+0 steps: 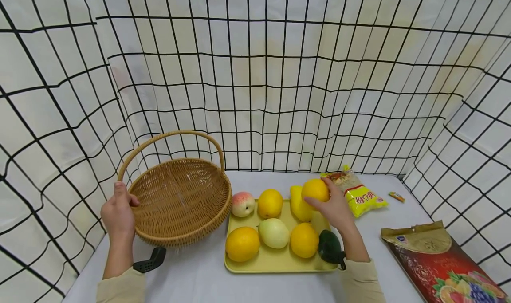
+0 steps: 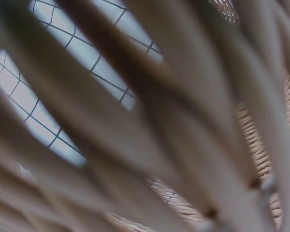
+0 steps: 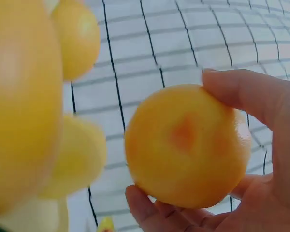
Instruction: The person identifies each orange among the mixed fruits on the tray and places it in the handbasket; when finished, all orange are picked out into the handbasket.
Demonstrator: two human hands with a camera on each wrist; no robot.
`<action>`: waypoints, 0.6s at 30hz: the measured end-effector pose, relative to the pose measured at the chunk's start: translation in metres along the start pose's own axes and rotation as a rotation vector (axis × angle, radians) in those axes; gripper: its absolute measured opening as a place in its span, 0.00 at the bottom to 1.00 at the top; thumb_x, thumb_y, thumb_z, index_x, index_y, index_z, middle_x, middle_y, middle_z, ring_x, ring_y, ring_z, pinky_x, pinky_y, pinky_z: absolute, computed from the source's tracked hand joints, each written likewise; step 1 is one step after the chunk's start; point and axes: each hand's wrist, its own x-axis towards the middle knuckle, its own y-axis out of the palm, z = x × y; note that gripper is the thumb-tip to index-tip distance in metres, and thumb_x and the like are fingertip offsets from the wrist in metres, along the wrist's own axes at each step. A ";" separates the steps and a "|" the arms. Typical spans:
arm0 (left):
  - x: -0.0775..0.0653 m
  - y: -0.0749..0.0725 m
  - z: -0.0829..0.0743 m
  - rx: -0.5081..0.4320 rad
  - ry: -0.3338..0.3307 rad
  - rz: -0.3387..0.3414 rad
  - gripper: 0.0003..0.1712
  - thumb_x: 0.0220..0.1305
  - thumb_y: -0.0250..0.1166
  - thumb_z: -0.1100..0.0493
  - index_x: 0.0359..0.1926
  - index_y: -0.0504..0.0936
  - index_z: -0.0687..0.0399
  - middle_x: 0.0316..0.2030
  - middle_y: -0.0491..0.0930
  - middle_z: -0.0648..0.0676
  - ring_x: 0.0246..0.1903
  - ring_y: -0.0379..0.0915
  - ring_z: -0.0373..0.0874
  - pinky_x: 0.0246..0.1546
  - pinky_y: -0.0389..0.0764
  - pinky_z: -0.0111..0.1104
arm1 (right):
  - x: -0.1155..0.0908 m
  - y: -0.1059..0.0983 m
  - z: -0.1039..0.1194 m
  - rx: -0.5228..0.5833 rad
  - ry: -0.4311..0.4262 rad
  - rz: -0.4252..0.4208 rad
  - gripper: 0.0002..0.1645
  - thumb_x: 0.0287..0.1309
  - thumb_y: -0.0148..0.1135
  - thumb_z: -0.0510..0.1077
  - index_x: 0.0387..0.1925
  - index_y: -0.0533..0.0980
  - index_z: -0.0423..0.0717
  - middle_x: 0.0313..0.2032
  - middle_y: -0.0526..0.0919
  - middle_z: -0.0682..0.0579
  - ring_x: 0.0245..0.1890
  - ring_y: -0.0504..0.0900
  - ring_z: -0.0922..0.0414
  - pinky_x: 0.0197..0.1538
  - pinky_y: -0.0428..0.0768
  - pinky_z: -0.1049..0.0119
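Nearest, a red-and-tan bag [image 1: 447, 261] lies on the bench [image 1: 191, 276] at your right. Ahead of you sits a yellow tray [image 1: 277, 261], a dark green fruit [image 1: 329, 245] in its near right corner and a pale green pear [image 1: 273, 233] mid-tray. On the left, your left hand [image 1: 119, 212] grips the tilted wicker basket [image 1: 181, 196] at its left rim, by the handle's foot. Your right hand [image 1: 335, 207] holds an orange [image 1: 314, 190] between thumb and fingers, over the tray's far right part. A peach [image 1: 242, 204] stands far left; a yellow packet [image 1: 364, 198] lies beyond your right hand.
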 end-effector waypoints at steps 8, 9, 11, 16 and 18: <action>-0.002 0.001 0.001 0.046 0.014 -0.023 0.43 0.72 0.44 0.32 0.12 0.74 0.59 0.11 0.69 0.36 0.23 0.62 0.39 0.33 0.57 0.34 | -0.008 0.029 0.029 0.148 -0.041 0.046 0.51 0.54 0.70 0.58 0.73 0.54 0.57 0.65 0.65 0.46 0.55 0.73 0.46 0.53 0.76 0.52; -0.002 0.001 0.001 0.050 0.014 -0.024 0.43 0.71 0.43 0.32 0.12 0.74 0.60 0.11 0.69 0.37 0.23 0.62 0.40 0.33 0.57 0.34 | -0.009 0.032 0.033 0.163 -0.049 0.051 0.50 0.54 0.71 0.57 0.73 0.55 0.56 0.65 0.65 0.46 0.55 0.73 0.46 0.53 0.76 0.53; -0.001 0.000 0.001 0.056 0.019 -0.026 0.44 0.71 0.43 0.32 0.13 0.74 0.61 0.11 0.69 0.37 0.24 0.63 0.40 0.34 0.57 0.34 | -0.013 0.040 0.039 0.191 -0.060 0.058 0.50 0.53 0.71 0.57 0.72 0.56 0.57 0.65 0.65 0.46 0.54 0.73 0.47 0.51 0.76 0.54; -0.001 0.002 0.003 0.066 0.066 -0.047 0.44 0.73 0.44 0.34 0.13 0.73 0.65 0.11 0.68 0.37 0.24 0.64 0.39 0.35 0.59 0.31 | -0.020 0.062 0.056 0.237 -0.101 0.062 0.49 0.52 0.73 0.54 0.72 0.59 0.56 0.64 0.67 0.46 0.52 0.74 0.47 0.48 0.77 0.56; -0.001 0.003 0.004 0.070 0.090 -0.055 0.44 0.73 0.45 0.36 0.13 0.73 0.67 0.10 0.68 0.39 0.22 0.63 0.37 0.34 0.59 0.31 | -0.023 0.071 0.061 0.248 -0.119 0.071 0.49 0.51 0.73 0.54 0.71 0.60 0.56 0.63 0.67 0.46 0.51 0.75 0.47 0.46 0.78 0.56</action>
